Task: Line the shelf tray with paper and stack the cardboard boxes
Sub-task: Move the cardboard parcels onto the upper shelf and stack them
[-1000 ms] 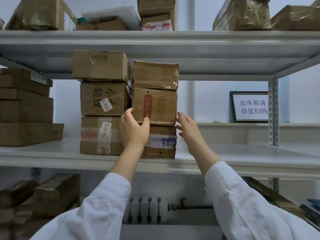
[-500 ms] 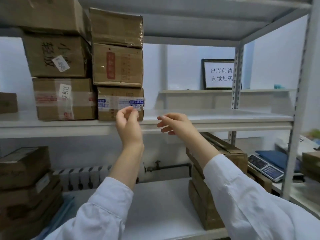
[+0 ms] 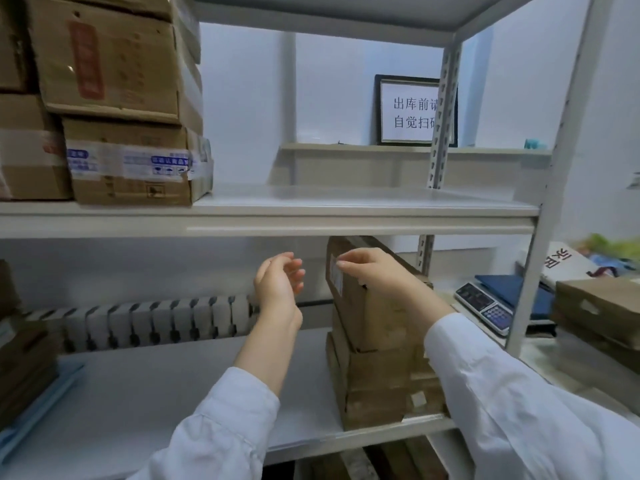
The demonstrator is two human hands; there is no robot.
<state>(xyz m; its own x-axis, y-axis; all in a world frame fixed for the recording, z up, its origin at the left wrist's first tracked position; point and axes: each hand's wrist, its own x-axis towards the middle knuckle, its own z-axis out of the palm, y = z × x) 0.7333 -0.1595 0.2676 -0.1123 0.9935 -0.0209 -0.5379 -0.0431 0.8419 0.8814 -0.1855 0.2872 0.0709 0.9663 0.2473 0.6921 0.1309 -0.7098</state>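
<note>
On the middle shelf (image 3: 346, 206) at the left stand stacked cardboard boxes: a red-labelled box (image 3: 110, 64) on a blue-taped box (image 3: 135, 164). Below, on the lower shelf (image 3: 173, 393), a second stack of cardboard boxes rises; its top box (image 3: 374, 306) has a white label on its end. My right hand (image 3: 374, 275) rests on that top box's upper left corner, fingers curled over the edge. My left hand (image 3: 280, 282) hovers just left of it, fingers apart, holding nothing. White sleeves cover both arms.
A white radiator (image 3: 156, 320) runs behind the lower shelf. More boxes (image 3: 20, 372) and blue sheets (image 3: 38, 407) sit at the lower left. A framed sign (image 3: 408, 110) stands at the back. A scale (image 3: 485, 306) and boxes (image 3: 599, 303) lie right of the upright post (image 3: 540, 237).
My view has dropped and turned right. Both hands left the stacked boxes on the middle shelf and came down to the lower shelf; the right hand now touches the top box there.
</note>
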